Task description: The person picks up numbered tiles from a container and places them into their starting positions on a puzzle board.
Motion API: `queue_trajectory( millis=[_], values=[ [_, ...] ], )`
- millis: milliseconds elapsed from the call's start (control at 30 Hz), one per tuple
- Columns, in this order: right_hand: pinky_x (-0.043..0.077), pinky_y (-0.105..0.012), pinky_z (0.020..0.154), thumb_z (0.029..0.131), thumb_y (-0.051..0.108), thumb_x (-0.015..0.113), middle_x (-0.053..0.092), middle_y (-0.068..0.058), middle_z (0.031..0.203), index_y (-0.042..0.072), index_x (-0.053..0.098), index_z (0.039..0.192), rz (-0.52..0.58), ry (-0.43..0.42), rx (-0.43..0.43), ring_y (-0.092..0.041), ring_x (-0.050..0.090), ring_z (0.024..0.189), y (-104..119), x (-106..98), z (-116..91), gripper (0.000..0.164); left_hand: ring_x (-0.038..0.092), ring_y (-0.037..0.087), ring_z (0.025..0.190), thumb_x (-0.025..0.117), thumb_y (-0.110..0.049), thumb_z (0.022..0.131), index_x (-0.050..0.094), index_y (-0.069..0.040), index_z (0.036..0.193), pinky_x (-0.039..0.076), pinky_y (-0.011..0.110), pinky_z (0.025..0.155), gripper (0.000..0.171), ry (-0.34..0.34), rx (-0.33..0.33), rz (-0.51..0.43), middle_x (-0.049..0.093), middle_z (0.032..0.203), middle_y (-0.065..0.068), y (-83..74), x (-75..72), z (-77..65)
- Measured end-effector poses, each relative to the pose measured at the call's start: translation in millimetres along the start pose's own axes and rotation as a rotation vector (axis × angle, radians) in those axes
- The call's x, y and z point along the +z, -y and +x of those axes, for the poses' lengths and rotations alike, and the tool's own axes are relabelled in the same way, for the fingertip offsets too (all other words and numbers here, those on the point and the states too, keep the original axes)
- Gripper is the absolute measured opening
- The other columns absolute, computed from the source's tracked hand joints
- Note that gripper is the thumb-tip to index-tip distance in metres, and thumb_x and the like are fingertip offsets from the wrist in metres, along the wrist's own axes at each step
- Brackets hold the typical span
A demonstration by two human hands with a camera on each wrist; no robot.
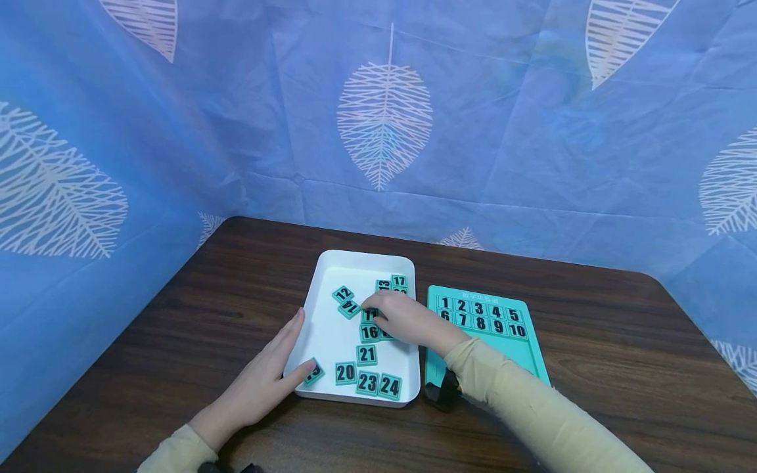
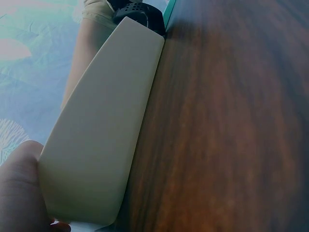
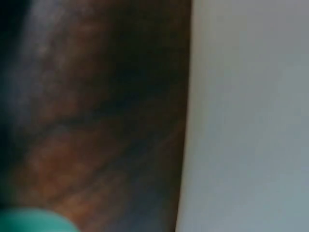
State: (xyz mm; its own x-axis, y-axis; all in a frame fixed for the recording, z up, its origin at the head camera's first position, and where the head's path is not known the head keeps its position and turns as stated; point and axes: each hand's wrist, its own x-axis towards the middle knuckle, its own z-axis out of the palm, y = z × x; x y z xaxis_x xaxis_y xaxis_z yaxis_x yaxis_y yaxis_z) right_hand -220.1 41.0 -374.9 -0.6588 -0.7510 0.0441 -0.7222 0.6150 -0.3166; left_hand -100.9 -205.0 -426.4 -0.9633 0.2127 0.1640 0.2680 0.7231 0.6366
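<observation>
A white tray holds several loose teal number tiles, with 20, 23 and 24 near its front. My left hand grips the tray's front left corner. Its thumb reaches over the rim and partly covers a tile, while the fingers lie along the left wall. Inside the tray, my right hand pinches the tile numbered 11 between thumb and forefinger, just behind tile 16. The right wrist view shows no fingers, only the blurred tray wall.
Right of the tray lies a teal number board, with tiles 1 to 10 in its two back rows. My right forearm crosses over part of it. Both stand on a dark wooden table, backed by a blue leaf-patterned cloth.
</observation>
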Motion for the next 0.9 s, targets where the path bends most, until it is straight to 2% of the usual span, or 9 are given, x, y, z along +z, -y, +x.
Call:
queue_trajectory(
  millis=[367, 667, 900],
  values=[
    [0.051, -0.035, 0.084, 0.091, 0.004, 0.061, 0.06, -0.012, 0.124, 0.002, 0.063, 0.123, 0.037, 0.028, 0.032, -0.023, 0.058, 0.11, 0.1, -0.9, -2.3, 0.032, 0.016, 0.029, 0.143, 0.051, -0.047, 0.096, 0.007, -0.018, 0.155, 0.023, 0.058, 0.108, 0.078, 0.005, -0.002, -0.012, 0.012, 0.159, 0.007, 0.0, -0.1, 0.3],
    [0.049, -0.037, 0.089, 0.091, 0.009, 0.064, 0.061, -0.012, 0.122, 0.002, 0.064, 0.121, 0.041, 0.035, 0.032, -0.025, 0.056, 0.114, 1.4, -2.0, -2.0, 0.031, 0.017, 0.029, 0.142, 0.051, -0.046, 0.096, 0.007, -0.019, 0.155, 0.024, 0.057, 0.108, 0.078, 0.002, 0.0, -0.012, 0.012, 0.159, 0.007, 0.5, 0.0, -0.2],
    [0.049, -0.038, 0.09, 0.088, 0.005, 0.067, 0.061, -0.013, 0.122, 0.001, 0.063, 0.121, 0.036, 0.046, 0.033, -0.026, 0.056, 0.114, 2.3, -2.0, -2.0, 0.034, 0.017, 0.029, 0.143, 0.051, -0.047, 0.096, 0.007, -0.019, 0.155, 0.024, 0.057, 0.108, 0.079, 0.006, -0.006, -0.003, 0.011, 0.159, 0.006, 0.7, -0.1, 0.5]
  ],
)
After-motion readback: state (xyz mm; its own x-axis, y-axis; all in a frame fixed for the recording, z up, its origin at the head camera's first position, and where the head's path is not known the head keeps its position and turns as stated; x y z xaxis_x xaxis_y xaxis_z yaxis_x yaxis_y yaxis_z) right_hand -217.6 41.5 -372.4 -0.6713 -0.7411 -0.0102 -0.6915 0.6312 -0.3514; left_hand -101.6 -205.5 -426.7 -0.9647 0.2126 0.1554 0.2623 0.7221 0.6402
